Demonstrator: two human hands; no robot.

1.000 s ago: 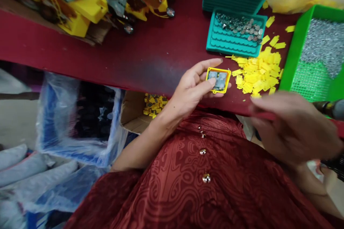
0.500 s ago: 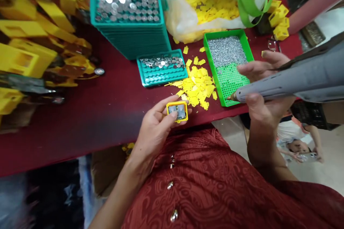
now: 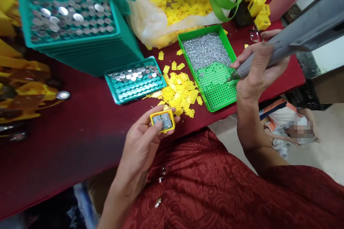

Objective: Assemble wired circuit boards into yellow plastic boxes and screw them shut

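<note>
Between thumb and fingers, my left hand (image 3: 143,132) holds a small yellow plastic case (image 3: 162,121) with its open side up and grey parts inside. My right hand (image 3: 259,66) is closed around a grey electric screwdriver (image 3: 290,34). The tool's tip points down and left over the green perforated tray (image 3: 215,107), near its bare holes. Small silver screws (image 3: 206,50) are heaped in the far part of that tray. Loose yellow plastic pieces (image 3: 179,91) lie piled between the case and the tray.
A teal tray of button cells (image 3: 134,75) lies beside a tall stack of teal trays (image 3: 80,55). Behind stands a plastic bag (image 3: 137,10) of yellow pieces. Yellow assemblies (image 3: 24,78) crowd the left. Another person (image 3: 288,123) is beyond the table at right.
The view has shifted, so the table things sit further left. The screwdriver tip has moved from the green tray's near edge to further inside it. My left hand keeps the yellow case.
</note>
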